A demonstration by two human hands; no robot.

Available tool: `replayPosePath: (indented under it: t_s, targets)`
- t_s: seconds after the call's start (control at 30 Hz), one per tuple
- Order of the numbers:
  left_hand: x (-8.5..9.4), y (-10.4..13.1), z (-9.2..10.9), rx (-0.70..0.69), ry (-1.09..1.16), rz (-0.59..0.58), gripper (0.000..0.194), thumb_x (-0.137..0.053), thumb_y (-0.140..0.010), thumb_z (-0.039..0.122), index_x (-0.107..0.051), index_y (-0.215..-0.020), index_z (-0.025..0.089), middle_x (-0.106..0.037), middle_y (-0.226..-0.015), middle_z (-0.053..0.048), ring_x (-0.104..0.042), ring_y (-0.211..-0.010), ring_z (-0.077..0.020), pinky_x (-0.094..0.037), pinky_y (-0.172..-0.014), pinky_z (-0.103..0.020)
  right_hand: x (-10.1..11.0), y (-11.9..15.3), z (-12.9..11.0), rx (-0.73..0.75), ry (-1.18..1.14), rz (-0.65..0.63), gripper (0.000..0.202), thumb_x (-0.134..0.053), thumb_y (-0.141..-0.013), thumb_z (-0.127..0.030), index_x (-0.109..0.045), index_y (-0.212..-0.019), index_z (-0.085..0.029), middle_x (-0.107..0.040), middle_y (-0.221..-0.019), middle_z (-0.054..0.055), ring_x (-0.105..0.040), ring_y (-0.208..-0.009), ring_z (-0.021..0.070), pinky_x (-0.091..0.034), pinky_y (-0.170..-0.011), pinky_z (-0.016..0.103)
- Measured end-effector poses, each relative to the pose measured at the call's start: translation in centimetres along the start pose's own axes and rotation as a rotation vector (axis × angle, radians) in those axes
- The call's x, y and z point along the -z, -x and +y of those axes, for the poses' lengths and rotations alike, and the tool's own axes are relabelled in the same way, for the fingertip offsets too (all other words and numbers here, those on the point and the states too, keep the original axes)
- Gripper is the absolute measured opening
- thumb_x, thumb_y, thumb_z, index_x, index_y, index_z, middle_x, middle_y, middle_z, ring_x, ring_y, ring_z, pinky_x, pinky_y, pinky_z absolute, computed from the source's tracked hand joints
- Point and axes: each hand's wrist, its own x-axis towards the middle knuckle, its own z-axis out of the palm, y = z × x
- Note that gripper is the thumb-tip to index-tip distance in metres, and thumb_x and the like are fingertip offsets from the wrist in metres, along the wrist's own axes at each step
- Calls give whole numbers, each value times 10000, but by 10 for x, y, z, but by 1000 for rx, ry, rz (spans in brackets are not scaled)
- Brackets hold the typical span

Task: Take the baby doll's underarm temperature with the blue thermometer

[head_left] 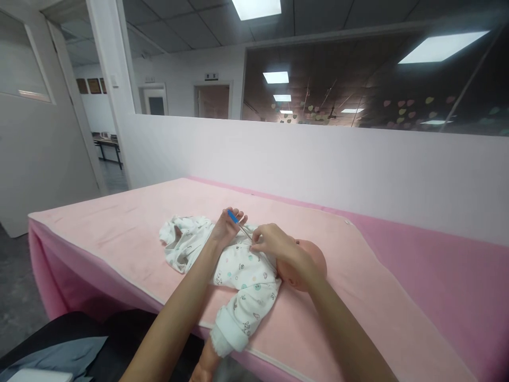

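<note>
A baby doll (312, 260) lies on its back, its head to the right, dressed in a white patterned garment (242, 265). My left hand (228, 227) is palm up over the doll's middle, fingers curled round the blue end of a slim, shiny stick (243, 230). That stick slants down to the right over the garment. At its lower end my right hand (273, 241) is closed in a pinch, near the doll's chest; the very tip is hidden by the fingers. One sleeve and bare arm of the doll hang over the near table edge.
A pink padded cover (127, 228) lies over a darker pink cloth (449, 260) on the table. The low white wall (302, 164) with a window above stands behind it. At the left is an open white door (43, 127). My lap is at the lower left.
</note>
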Motion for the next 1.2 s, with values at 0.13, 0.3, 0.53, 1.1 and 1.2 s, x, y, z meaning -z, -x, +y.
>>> replayPosePath:
  t_s: [0.13,0.3,0.53,1.1,1.2]
  targets:
    - [1,-3,1,-19,2,41,126,-716,-658,322,-627,-642,236,-574,-607,68,-568,-648,-95,-434,-768,-293,25,8,8,-53,-165,52,122,-652,-673,-291,-650,-707,-174,-647,-804,16,-567,-673,126,-399,-599,223]
    - [5,-5,-3,6,-50,56,108,-719,-654,289,-631,-674,230,-623,-674,51,-596,-703,-118,-431,-779,-305,49,19,19,-146,-328,152,233,-615,-698,-387,-660,-769,-170,-659,-929,41,-602,-668,137,-433,-560,226]
    - [8,-5,-5,19,-102,34,91,-719,-650,242,-635,-674,214,-642,-682,40,-609,-718,-133,-428,-790,-313,51,19,29,-148,-305,201,179,-626,-682,-329,-688,-761,-181,-673,-911,45,-610,-843,181,-451,-689,251]
    - [4,-3,-5,20,-123,10,60,-697,-672,228,-644,-693,212,-657,-689,25,-619,-729,-137,-432,-791,-315,52,18,29,-138,-367,309,210,-613,-696,-362,-686,-764,-177,-684,-895,51,-611,-878,195,-452,-791,298]
    - [6,-3,-5,20,-123,-27,59,-699,-671,217,-656,-711,213,-666,-698,20,-622,-728,-136,-435,-793,-311,52,18,29,-123,-392,332,205,-615,-694,-358,-681,-751,-173,-686,-882,48,-610,-878,193,-445,-809,301]
